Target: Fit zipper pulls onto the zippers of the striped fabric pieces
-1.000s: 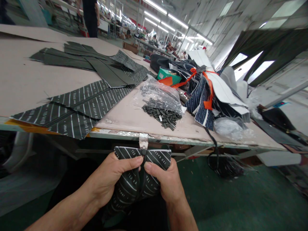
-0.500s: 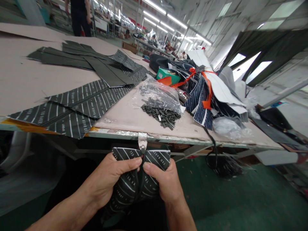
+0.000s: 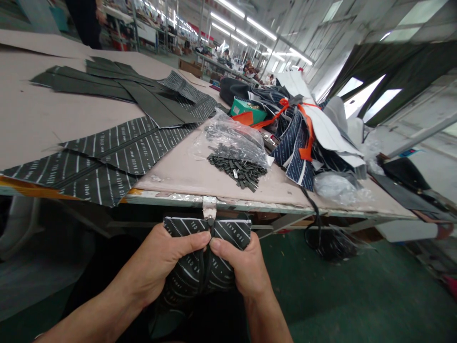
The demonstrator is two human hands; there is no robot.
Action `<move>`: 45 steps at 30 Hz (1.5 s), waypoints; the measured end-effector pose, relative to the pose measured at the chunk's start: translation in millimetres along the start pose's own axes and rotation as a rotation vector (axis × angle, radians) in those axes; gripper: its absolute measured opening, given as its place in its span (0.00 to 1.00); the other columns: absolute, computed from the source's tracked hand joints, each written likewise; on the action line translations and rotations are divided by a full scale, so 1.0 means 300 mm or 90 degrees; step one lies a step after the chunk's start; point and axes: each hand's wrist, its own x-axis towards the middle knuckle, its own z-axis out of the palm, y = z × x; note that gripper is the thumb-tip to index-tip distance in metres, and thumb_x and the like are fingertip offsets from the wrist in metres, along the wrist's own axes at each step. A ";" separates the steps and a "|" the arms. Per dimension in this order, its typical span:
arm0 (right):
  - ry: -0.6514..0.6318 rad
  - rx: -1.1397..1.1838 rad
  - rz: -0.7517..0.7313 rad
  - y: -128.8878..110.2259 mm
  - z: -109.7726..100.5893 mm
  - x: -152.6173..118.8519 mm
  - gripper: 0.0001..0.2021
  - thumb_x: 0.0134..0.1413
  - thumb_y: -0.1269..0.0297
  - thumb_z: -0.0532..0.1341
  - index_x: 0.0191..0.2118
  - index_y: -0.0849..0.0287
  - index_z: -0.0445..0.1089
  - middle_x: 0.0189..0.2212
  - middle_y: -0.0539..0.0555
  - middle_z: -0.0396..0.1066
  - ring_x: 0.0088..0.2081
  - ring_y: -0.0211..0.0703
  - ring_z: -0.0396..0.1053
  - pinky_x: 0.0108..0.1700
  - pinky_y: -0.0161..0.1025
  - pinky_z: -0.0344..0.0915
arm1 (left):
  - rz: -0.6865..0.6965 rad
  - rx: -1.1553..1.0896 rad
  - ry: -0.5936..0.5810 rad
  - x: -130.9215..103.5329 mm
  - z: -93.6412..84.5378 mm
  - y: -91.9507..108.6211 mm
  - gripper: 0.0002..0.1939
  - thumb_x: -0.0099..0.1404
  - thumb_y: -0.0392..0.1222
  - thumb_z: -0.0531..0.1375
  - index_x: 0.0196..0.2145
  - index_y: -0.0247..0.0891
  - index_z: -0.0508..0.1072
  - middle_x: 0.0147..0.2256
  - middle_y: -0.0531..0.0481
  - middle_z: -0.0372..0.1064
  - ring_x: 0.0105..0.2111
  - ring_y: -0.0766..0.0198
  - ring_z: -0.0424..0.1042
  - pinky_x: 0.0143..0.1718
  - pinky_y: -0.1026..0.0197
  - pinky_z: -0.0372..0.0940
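Both hands hold one dark striped fabric piece (image 3: pixel 189 271) with white lettering and a dark zipper (image 3: pixel 206 259) down its middle. My left hand (image 3: pixel 162 259) grips the left half, thumb on top beside the zipper. The right half is pinched in my right hand (image 3: pixel 243 262), its thumb close to the other thumb. The zipper's upper end meets a small metal fitting at a pale tab (image 3: pixel 209 207) fixed to the table edge. Whether a slider sits there is too small to tell. The fabric's lower part hangs into shadow.
On the table (image 3: pixel 171 183) lie striped zippered pieces (image 3: pixel 117 147) and plain dark strips (image 3: pixel 157 102). A heap of zipper pulls (image 3: pixel 239 171) spills from a clear plastic bag (image 3: pixel 235 133). Behind are a green box (image 3: pixel 248 108) and blue fabric bundles (image 3: pixel 294 147) with orange ties. A person (image 3: pixel 84 21) stands far left.
The view has shifted slightly, and the person at the back left appears farther left. My hands keep the same grip on the fabric, close to the tab.
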 end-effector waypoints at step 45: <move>0.015 -0.080 -0.010 0.023 -0.058 -0.038 0.14 0.48 0.55 0.71 0.27 0.62 0.75 0.22 0.48 0.67 0.26 0.37 0.58 0.29 0.34 0.60 | 0.111 0.135 0.100 -0.112 -0.127 -0.151 0.21 0.57 0.59 0.71 0.42 0.44 0.84 0.37 0.50 0.84 0.43 0.46 0.79 0.44 0.60 0.75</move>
